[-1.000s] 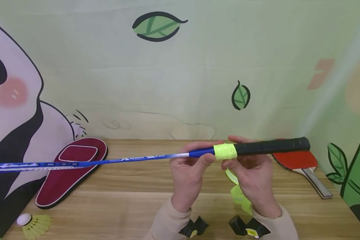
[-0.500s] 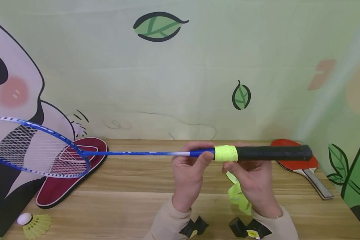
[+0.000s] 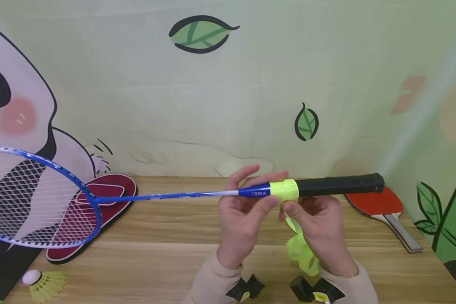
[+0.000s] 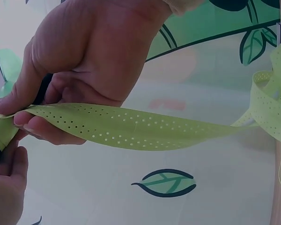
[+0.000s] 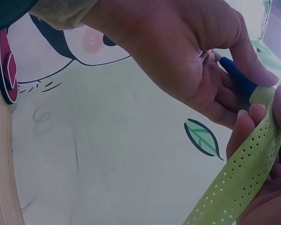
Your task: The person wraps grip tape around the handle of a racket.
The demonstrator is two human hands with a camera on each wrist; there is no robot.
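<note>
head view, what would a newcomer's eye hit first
Probably the neon-yellow tape, wrapped round the blue badminton racket where the left hand and right hand nearly meet, right of centre. The racket reaches the left edge, and a red table-tennis bat lies at right.

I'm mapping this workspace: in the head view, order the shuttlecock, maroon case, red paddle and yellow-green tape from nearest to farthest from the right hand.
From the right hand:
1. Yellow-green tape: pinched in its fingers, wrapped partly round the racket handle.
2. Red paddle: off to its right.
3. Maroon case: well to its left.
4. Shuttlecock: farther left still, at the picture's lower left.
</note>
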